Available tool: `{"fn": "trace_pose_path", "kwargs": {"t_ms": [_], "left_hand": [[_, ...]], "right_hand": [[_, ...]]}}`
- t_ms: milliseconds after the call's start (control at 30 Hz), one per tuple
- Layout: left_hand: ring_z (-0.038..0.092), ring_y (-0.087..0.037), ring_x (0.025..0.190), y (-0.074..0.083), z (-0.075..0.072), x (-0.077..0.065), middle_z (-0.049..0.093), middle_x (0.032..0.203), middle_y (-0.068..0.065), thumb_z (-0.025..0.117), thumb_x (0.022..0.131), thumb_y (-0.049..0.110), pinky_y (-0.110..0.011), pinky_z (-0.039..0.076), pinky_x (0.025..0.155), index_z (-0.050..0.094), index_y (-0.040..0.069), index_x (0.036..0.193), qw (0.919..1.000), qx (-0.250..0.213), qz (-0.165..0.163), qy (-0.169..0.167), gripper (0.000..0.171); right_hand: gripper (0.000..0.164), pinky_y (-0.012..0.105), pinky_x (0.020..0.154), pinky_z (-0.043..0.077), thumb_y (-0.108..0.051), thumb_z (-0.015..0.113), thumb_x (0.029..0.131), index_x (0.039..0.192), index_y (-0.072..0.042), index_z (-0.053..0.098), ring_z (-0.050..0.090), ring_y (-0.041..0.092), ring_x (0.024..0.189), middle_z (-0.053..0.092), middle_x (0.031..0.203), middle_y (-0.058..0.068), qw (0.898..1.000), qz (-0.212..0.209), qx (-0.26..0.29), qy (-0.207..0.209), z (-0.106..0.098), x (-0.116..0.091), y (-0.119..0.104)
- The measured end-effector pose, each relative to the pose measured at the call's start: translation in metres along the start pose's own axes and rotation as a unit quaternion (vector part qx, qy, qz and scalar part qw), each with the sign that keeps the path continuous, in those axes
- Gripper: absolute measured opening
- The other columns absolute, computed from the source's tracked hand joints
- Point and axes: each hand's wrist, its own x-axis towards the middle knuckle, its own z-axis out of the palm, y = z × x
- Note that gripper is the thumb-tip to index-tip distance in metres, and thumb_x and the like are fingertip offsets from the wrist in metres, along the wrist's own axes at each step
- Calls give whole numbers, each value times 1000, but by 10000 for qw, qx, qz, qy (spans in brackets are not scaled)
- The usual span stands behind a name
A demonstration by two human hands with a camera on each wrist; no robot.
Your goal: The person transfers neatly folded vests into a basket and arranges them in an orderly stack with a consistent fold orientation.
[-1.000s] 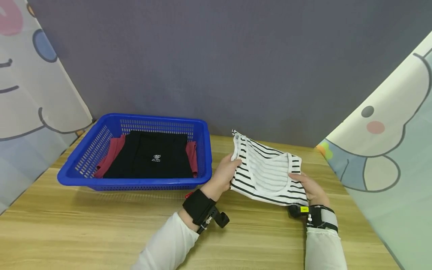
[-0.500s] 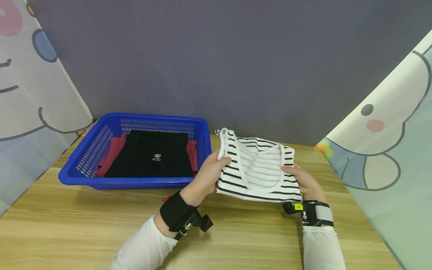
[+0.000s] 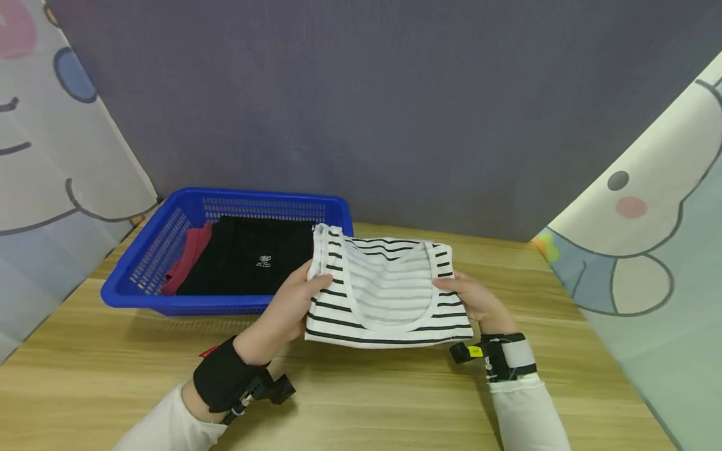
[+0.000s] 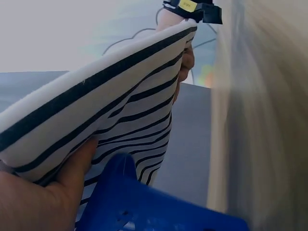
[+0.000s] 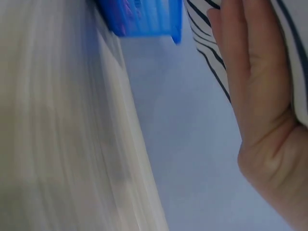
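Observation:
A folded white shirt with black stripes (image 3: 389, 335) is held up between both hands, its round neckline facing up. My left hand (image 3: 290, 304) grips its left side, thumb on top and fingers underneath. On the right side my right hand (image 3: 476, 300) holds it the same way; in the right wrist view the fingers (image 5: 257, 62) lie along the underside. The shirt's left edge overlaps the right end of a blue plastic basket (image 3: 141, 250) in the head view. Inside the basket lies a folded black garment (image 3: 242, 257) with a small white print, over a red one (image 3: 188, 260).
The wooden table (image 3: 361, 401) runs under the basket and both arms. A grey panel (image 3: 395, 113) stands along its back edge. Sheets with cartoon figures (image 3: 620, 282) flank it on both sides. Each wrist wears a black strap with a small camera.
Both hands have carried the striped shirt leftward, from right of the basket to where it overlaps the basket's right end in the head view. The basket and its garments have stayed put.

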Motion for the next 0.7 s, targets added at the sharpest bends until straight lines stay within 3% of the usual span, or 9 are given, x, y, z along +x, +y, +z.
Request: {"fn": "trace_pose_path", "kwargs": {"t_ms": [100, 300, 533, 700], "left_hand": [[64, -18, 101, -1, -10, -10, 58, 122, -11, 36, 102, 17, -38, 55, 80, 20, 15, 150, 9999, 53, -129, 63, 51], [64, -13, 99, -1, -26, -25, 62, 112, 1, 37, 101, 14, -35, 54, 80, 17, 12, 150, 9998, 20, -215, 4, 53], [63, -8, 97, -1, -40, -36, 65, 105, 7, 41, 100, 14, -31, 53, 79, 11, 8, 150, 9990, -273, -151, -316, 59], [64, -10, 97, -2, -47, -45, 66, 107, 4, 39, 100, 12, -31, 55, 78, 19, 11, 144, 9951, -786, -68, -601, 48]], "right_hand": [[23, 36, 77, 56, -11, 35, 103, 118, -18, 51, 70, 19, 91, 70, 104, 4, 9999, -14, 16, -133, 8, 4, 1], [31, 30, 73, 57, -5, 25, 104, 116, -12, 53, 70, 16, 88, 70, 103, 4, 9959, -236, 330, -810, 18, 7, 3], [23, 36, 78, 56, -9, 35, 102, 120, -16, 48, 69, 19, 91, 69, 103, 4, 9994, 59, 165, -314, 31, 12, 7], [21, 37, 76, 57, -11, 38, 101, 119, -16, 49, 69, 19, 90, 69, 102, 4, 9994, 174, 47, -299, 42, 13, 9]]}}
